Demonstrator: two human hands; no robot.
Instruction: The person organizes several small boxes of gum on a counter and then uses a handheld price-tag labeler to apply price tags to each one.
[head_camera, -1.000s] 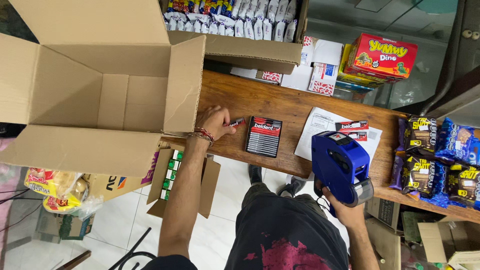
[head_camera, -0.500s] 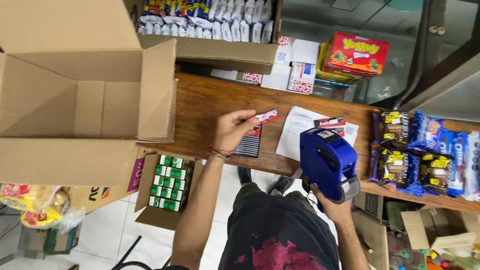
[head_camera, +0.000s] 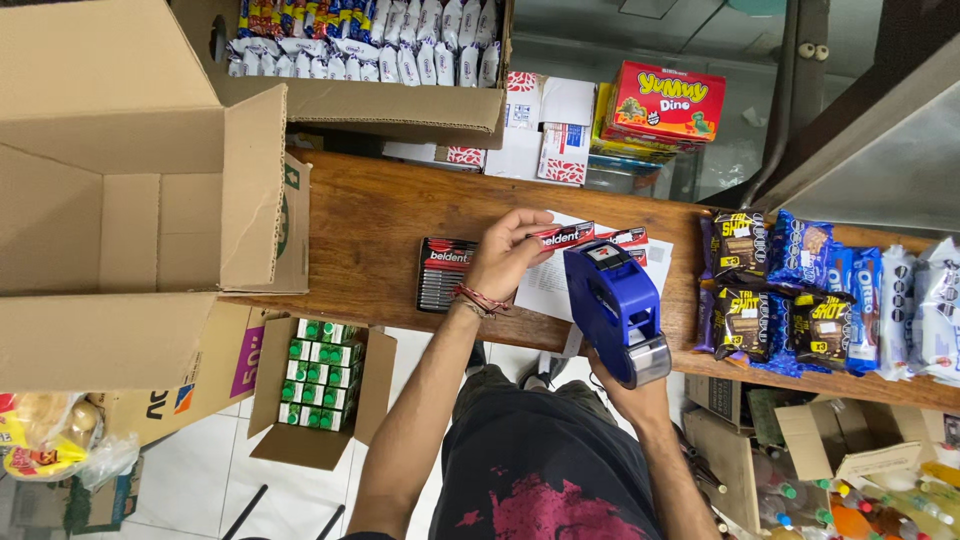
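Head view, labelling in progress. My left hand pinched one slim red gum pack by its end and held it level just above the wooden tabletop, its face turned toward the nose of the blue price-label gun. My right hand was wrapped around the gun's grip below the tabletop's edge; the gun's nose stood just beside the pack, and I could not tell whether they touched. I judged the work to be at an early stage: one pack was in hand, and no sticker showed on it.

Counts: one label gun; one pack held; at least one more like pack lying on a white paper sheet behind the gun; one dark display box of gum beside my left wrist, its packs too tightly ranked to count. On the floor stood one small open carton of green packs, in three columns. To the right lay a row of blue and dark biscuit packets, about eight. One large empty cardboard box stood at the left.
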